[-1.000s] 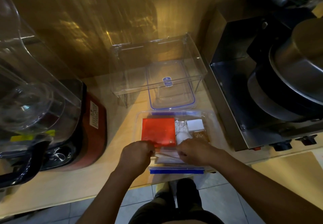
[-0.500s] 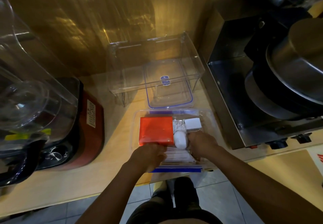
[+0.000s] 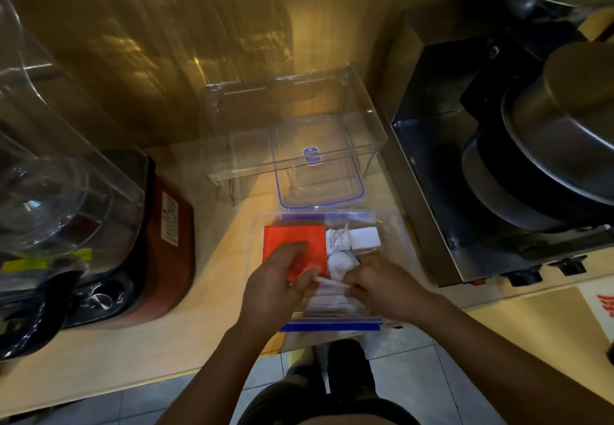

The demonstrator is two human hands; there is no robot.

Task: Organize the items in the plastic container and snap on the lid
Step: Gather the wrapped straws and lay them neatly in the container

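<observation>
A clear plastic container (image 3: 392, 225) with blue clips sits at the counter's front edge. Inside lie a red packet (image 3: 292, 233), a white cord bundle (image 3: 337, 238), a white block (image 3: 365, 238) and flat white packets (image 3: 329, 301). My left hand (image 3: 277, 283) rests over the red packet, fingers stretched across it. My right hand (image 3: 378, 283) pinches a thin white stick (image 3: 329, 282) whose other end meets my left thumb. The clear lid (image 3: 357, 185) with a blue rim lies just behind the container.
A clear acrylic stand (image 3: 365, 112) straddles the lid at the back. A red and black blender base (image 3: 172, 245) with a clear jug stands left. A steel appliance (image 3: 432, 225) holding a metal pot stands right. The counter edge runs under my wrists.
My left hand has uncurled and moved up onto the red packet. My right hand has shifted left and now pinches a white stick over the flat packets.
</observation>
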